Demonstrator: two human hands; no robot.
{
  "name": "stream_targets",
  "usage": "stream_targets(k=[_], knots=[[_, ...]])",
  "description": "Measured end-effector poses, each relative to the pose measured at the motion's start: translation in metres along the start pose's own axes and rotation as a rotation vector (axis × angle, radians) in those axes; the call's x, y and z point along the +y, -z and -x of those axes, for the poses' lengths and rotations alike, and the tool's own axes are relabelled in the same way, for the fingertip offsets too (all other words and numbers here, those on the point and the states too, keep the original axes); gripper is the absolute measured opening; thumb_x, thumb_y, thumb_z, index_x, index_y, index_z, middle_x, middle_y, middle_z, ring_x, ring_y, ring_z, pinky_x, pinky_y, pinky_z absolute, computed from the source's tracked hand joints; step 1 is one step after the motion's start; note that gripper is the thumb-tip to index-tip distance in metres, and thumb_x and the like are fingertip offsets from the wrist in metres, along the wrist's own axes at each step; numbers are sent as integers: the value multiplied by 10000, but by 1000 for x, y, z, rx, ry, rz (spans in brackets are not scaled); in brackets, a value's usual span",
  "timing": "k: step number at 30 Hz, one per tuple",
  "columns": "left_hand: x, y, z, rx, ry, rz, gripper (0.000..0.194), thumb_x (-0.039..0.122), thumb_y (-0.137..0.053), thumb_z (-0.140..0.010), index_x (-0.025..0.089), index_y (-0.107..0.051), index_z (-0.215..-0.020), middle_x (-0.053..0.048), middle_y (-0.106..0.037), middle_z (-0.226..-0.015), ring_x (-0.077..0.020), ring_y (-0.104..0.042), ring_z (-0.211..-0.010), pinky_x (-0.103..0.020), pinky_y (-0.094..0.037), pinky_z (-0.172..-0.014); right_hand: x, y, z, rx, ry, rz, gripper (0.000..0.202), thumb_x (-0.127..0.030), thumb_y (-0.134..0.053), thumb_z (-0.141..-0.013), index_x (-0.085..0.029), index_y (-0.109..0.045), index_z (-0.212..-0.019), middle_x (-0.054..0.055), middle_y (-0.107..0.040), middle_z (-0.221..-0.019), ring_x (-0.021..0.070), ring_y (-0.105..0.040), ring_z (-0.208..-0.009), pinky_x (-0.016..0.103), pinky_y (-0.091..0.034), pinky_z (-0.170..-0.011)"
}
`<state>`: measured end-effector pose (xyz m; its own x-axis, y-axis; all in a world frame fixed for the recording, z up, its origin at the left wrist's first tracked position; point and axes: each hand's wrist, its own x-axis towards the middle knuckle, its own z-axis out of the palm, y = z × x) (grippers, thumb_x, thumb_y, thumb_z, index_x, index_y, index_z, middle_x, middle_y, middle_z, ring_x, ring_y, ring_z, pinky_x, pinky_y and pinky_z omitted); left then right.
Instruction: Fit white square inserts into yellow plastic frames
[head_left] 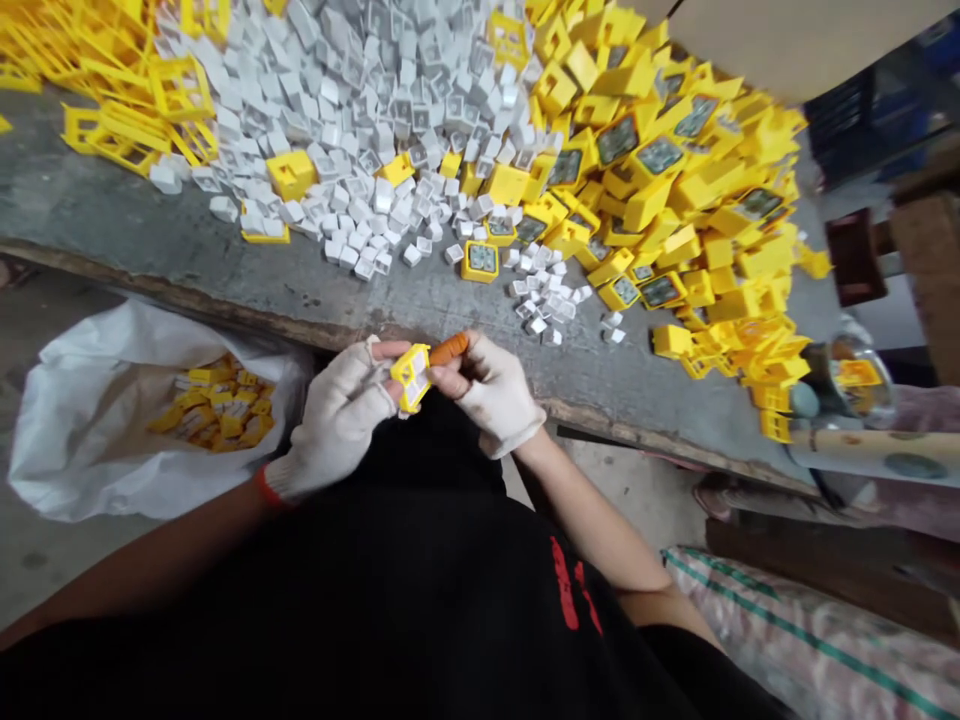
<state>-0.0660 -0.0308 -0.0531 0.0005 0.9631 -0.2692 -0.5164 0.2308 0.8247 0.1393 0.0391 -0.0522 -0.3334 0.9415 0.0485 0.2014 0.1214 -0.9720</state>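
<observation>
Just off the table's front edge, my left hand point(343, 408), in a white fingerless glove, grips a small yellow plastic frame point(406, 378) with white key caps in its openings. My right hand point(489, 388), gloved the same way and with an orange cover on one finger, is closed, its thumb and forefinger at the frame's right edge. Its fingertips partly hide that edge. Beyond my hands, loose white caps point(375, 215) are strewn over the table, and a yellow housing with grey insides point(480, 260) lies near them.
The grey table point(285, 300) carries a big pile of yellow housings point(675, 190) on the right and yellow frames point(124, 125) at the far left. An open white sack point(90, 440) holding yellow pieces stands at lower left. A clear container point(874, 385) is by the right edge.
</observation>
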Motion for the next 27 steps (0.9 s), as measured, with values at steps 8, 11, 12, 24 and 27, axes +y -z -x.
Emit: stream_targets(k=[8,11,12,24,27], knots=[[23,-6,-10,130,133,146,341,376,-947,-929,218,-714,-1122,-51,-828,-1062,-248,-824,-830,-303,-620,-616,-4,61,-110,61,198,1117,354,-233,-793,-995,-291,-814,-1344,147,-819,-1444,473,-610,-1464,773,-472,-1198],[23,-2,-10,163,142,144,316,380,-922,-952,214,-699,-1100,-50,-819,-1039,-245,-814,-807,-303,-608,-600,-2,49,-132,-38,184,1218,384,-262,-852,-987,-244,-789,-1365,188,-793,-1485,527,-565,-1511,848,-422,-1220],[23,-1,-10,166,146,144,318,385,-922,-951,216,-694,-1095,-49,-816,-1037,-244,-811,-802,-302,-603,-595,1,46,-136,-31,193,1224,355,-282,-865,-987,-228,-795,-1332,196,-799,-1460,538,-567,-1503,864,-419,-1213],[30,-30,-22,45,503,153,256,370,-590,-1126,179,-733,-1032,-112,-799,-928,-212,-729,-619,-256,-515,-455,-26,61,-51,-201,568,834,216,-464,-756,-1125,-337,-853,-1270,54,-881,-1240,343,-775,-1188,619,-560,-1105],[23,-29,-20,-124,562,153,286,428,-635,-1122,188,-779,-1065,-118,-806,-914,-211,-736,-607,-232,-490,-427,-38,61,-22,-274,793,810,210,-414,-641,-1195,-371,-845,-1219,-1,-906,-1231,284,-795,-1151,562,-550,-1078]])
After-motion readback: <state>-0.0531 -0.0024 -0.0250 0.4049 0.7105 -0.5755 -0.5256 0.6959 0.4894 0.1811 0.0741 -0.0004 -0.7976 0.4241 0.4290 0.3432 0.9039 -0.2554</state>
